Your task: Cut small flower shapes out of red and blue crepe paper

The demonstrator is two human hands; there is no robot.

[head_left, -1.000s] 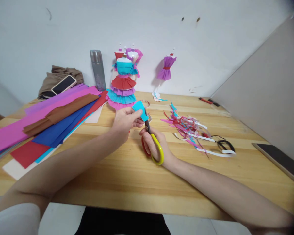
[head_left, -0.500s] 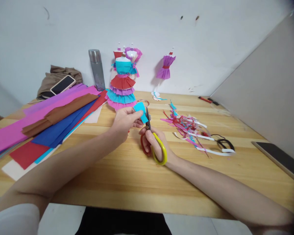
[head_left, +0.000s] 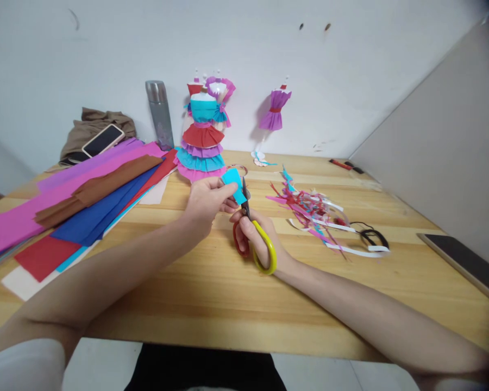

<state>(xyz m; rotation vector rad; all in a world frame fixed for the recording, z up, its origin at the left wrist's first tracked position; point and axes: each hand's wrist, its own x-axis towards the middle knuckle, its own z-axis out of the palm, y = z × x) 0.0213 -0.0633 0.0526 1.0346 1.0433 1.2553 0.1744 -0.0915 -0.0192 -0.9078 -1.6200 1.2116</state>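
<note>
Over the middle of the wooden table, my left hand (head_left: 209,201) is closed on a small turquoise piece of crepe paper (head_left: 233,183), pinching it between thumb and fingers. My right hand (head_left: 255,233) grips the scissors (head_left: 269,254), which have one yellow and one red handle loop. Their dark blades point away from me and lie against the paper's right edge. How far the blades stand apart I cannot make out. Just behind my left hand is a small mannequin (head_left: 204,136) in a tiered turquoise, red, purple and pink paper dress.
Colourful crepe paper sheets (head_left: 85,209) fan across the left side. Behind them are a phone (head_left: 103,141), brown cloth (head_left: 90,124) and a grey bottle (head_left: 160,117). Paper scraps (head_left: 309,209) lie right of my hands. Another phone (head_left: 464,263) rests far right. A purple-dressed mannequin (head_left: 275,111) stands by the wall.
Both hands keep the same hold, and the scissors stay at the paper's right edge. The whole view has shifted very slightly; no object has visibly moved on the table.
</note>
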